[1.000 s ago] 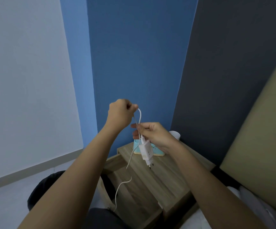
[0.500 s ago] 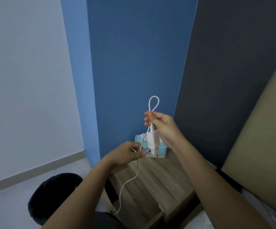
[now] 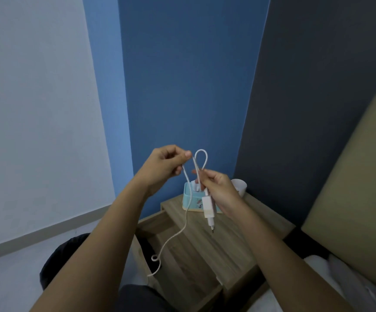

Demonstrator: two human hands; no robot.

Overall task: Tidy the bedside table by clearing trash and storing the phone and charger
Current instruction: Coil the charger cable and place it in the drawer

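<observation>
Coiling the charger (image 3: 209, 207): right hand (image 3: 219, 188) pinches its loop, left hand (image 3: 163, 166) grips the cable (image 3: 188, 199); next, another loop.

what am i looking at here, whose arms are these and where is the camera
There is no machine here: these are a person's own bare arms, filmed by a camera worn on the head, looking forward and down. The right hand holds a white charger plug with a loop of its cable sticking up above the fingers. The left hand pinches the cable further along; the rest dangles down. Below is a wooden bedside table with a teal box and a white cup at the back.
</observation>
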